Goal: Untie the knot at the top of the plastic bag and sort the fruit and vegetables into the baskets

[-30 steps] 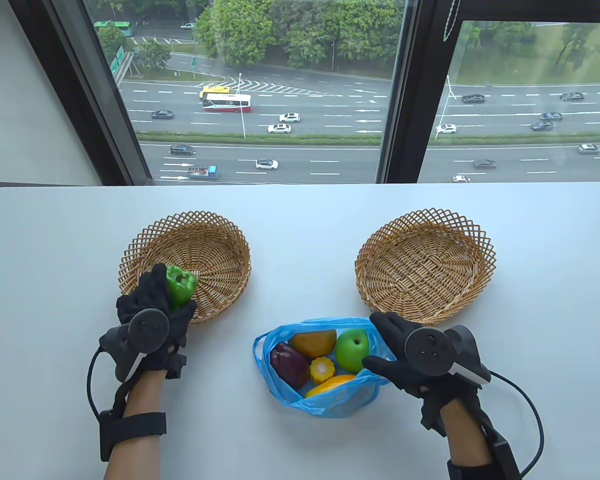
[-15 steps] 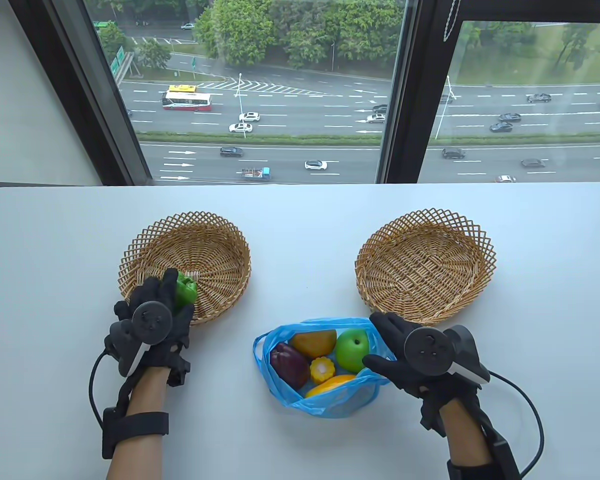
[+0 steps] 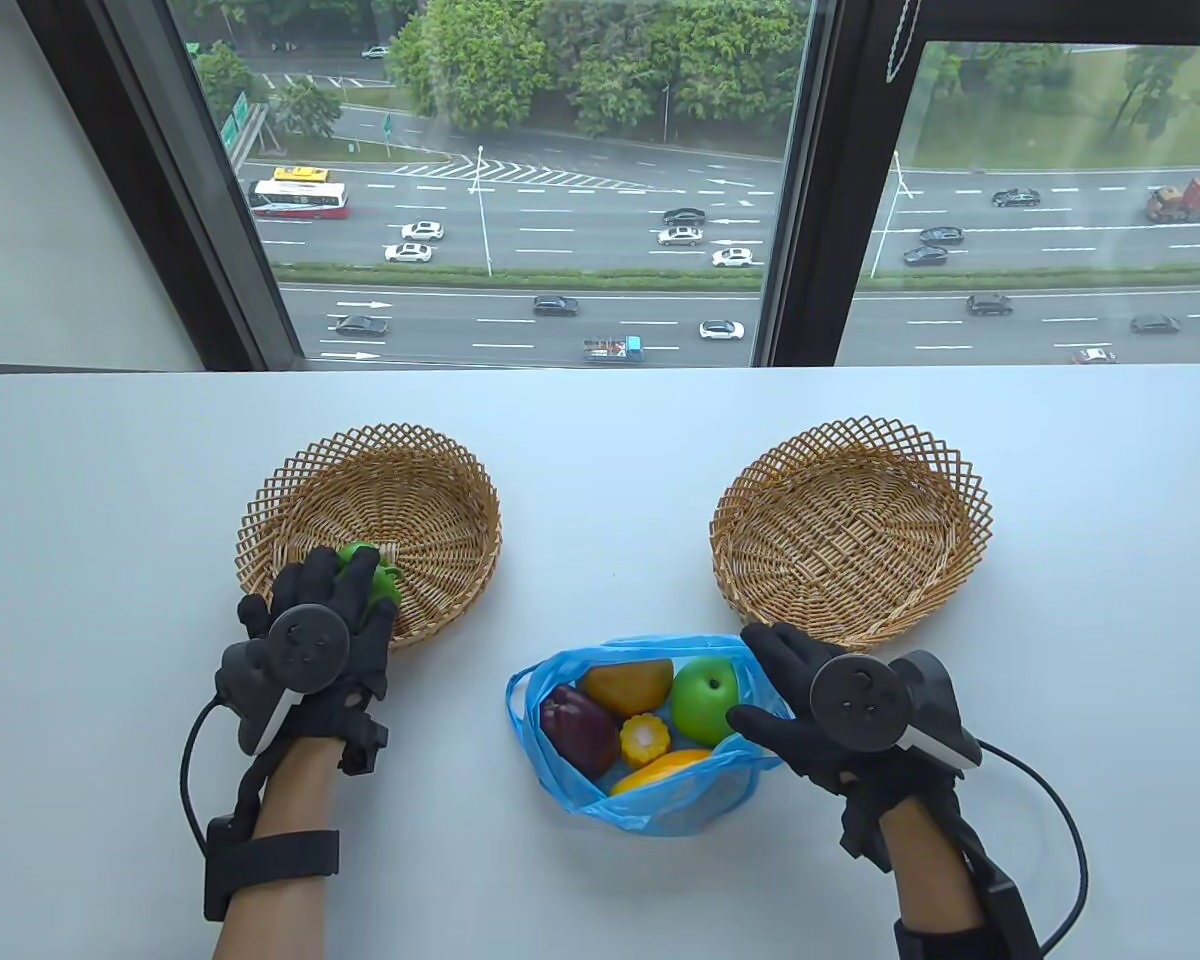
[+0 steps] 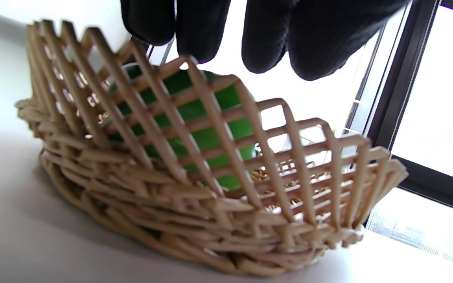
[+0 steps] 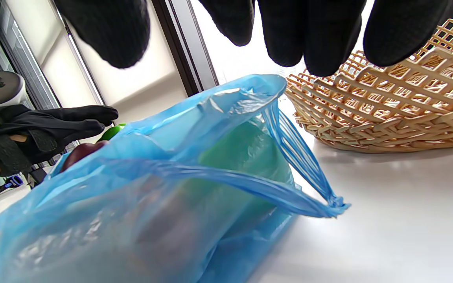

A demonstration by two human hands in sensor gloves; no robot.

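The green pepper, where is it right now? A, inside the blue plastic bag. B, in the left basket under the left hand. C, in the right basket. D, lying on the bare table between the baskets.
B: the green pepper sits inside the left basket at its near rim, with the left hand over it; the left wrist view shows it behind the wicker lattice.

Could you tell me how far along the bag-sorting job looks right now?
The blue bag lies open. The left hand is setting a green pepper into the left basket. Five pieces remain bagged; the right basket holds nothing.
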